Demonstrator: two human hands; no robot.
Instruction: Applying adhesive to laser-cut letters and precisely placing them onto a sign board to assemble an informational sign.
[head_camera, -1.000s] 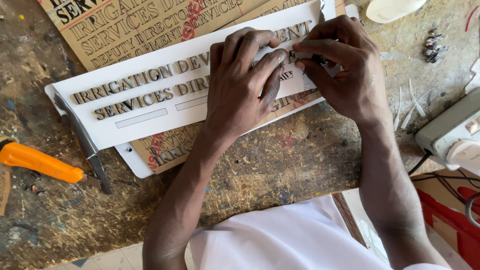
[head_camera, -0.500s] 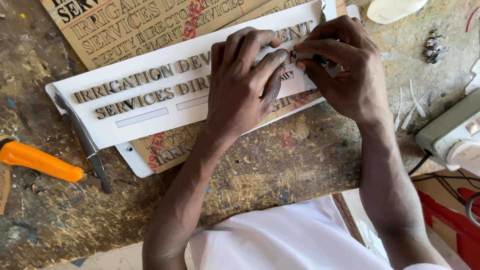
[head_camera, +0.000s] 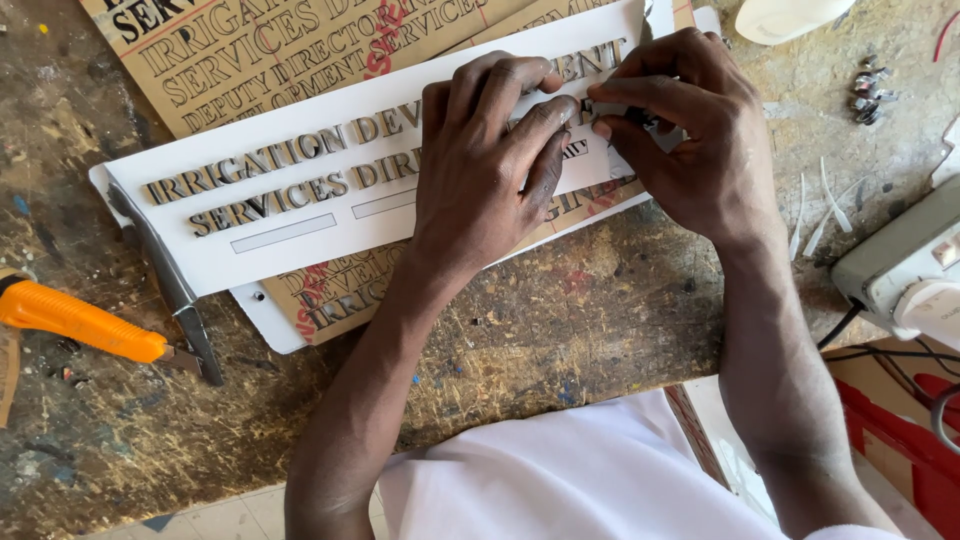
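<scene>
Together, both hands work on a white sign (head_camera: 300, 235).
Left hand (head_camera: 485, 165) presses flat, fingers spread; right hand (head_camera: 690, 130) fingers pinch a small letter (head_camera: 655, 122).

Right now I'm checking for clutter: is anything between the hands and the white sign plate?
Nothing visible. The left hand lies flat on the white sign plate, and the right hand pinches something small at its right end. The orange-handled tool lies off to the left.

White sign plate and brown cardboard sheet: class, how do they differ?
The white sign plate carries raised metallic letters; the brown cardboard sheet has flat printed ones. The plate lies under both the left hand and right hand; the cardboard lies untouched. Both rest on the worn workbench.
</scene>
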